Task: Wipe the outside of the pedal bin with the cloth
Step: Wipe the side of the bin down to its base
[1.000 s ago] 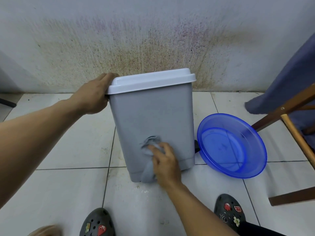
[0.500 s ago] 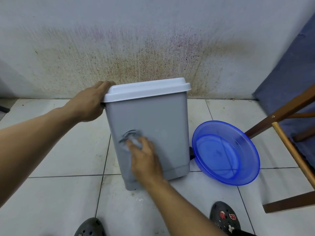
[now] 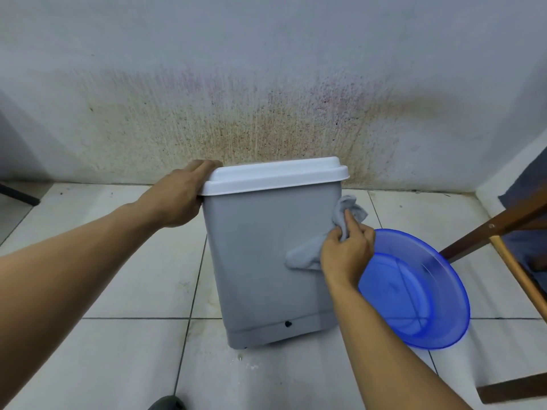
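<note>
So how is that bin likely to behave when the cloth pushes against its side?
The bin probably tips easily: it already leans, tall on a narrow base. It looks like light, thin plastic, so the left hand gripping the lid likely steadies it against the right hand.

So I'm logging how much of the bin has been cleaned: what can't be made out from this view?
Head view only:
- The pedal bin shows one grey face; its back, far sides and pedal are hidden by its own body.
- The cloth is partly covered by the right hand.
- The left hand fingertips disappear behind the lid.
- Water in the blue basin: blurred, cannot tell.
</note>
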Demonstrator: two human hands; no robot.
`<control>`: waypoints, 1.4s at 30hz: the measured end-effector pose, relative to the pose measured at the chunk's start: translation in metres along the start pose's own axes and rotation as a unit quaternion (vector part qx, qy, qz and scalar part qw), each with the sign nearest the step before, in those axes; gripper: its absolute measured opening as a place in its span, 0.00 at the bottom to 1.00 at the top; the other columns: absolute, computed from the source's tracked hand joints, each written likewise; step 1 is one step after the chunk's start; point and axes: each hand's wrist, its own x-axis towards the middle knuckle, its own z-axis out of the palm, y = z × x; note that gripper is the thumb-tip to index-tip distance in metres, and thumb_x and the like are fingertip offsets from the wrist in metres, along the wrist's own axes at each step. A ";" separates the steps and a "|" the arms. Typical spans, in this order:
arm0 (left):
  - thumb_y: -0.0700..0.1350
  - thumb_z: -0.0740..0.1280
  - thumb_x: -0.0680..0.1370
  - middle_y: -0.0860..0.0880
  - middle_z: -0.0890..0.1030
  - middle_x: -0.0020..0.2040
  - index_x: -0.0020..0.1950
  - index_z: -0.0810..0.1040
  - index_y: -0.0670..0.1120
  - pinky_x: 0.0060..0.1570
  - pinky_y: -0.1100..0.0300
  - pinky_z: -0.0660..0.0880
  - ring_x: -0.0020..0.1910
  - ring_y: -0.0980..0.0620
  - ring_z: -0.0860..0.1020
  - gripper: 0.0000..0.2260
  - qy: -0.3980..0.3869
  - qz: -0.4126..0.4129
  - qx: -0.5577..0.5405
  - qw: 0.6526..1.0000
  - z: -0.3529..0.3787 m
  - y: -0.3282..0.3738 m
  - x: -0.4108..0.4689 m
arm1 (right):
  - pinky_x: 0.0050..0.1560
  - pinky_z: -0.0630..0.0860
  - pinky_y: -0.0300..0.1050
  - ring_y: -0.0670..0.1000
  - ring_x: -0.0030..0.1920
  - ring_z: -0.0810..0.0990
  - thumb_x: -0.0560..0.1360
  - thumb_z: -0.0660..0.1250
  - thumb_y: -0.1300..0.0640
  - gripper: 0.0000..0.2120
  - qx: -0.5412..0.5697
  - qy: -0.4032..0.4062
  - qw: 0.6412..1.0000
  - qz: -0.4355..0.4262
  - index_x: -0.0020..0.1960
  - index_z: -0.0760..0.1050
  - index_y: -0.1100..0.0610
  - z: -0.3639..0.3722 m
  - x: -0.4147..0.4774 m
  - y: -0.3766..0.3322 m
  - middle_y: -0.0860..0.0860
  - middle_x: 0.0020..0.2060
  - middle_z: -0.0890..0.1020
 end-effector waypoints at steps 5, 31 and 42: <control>0.34 0.64 0.75 0.51 0.69 0.73 0.76 0.62 0.54 0.54 0.44 0.75 0.59 0.37 0.77 0.32 0.000 0.004 -0.002 1.000 -0.001 0.003 0.000 | 0.54 0.76 0.46 0.57 0.55 0.76 0.76 0.65 0.65 0.24 0.007 -0.095 0.980 -0.174 0.70 0.75 0.50 0.034 -0.045 -0.044 0.55 0.57 0.72; 0.36 0.63 0.77 0.50 0.69 0.74 0.77 0.62 0.53 0.51 0.45 0.74 0.55 0.38 0.77 0.30 -0.027 0.002 -0.008 1.000 -0.012 0.017 -0.002 | 0.27 0.71 0.44 0.55 0.43 0.73 0.68 0.63 0.62 0.14 -0.345 -0.346 0.688 -0.536 0.51 0.81 0.55 0.051 -0.186 0.034 0.55 0.50 0.74; 0.33 0.65 0.75 0.50 0.71 0.72 0.75 0.65 0.52 0.45 0.51 0.70 0.54 0.39 0.77 0.30 0.009 0.022 -0.008 1.000 -0.004 0.006 -0.002 | 0.33 0.76 0.50 0.60 0.53 0.75 0.74 0.69 0.64 0.30 -0.185 -0.149 0.924 -0.299 0.74 0.70 0.49 0.033 -0.050 -0.043 0.56 0.59 0.74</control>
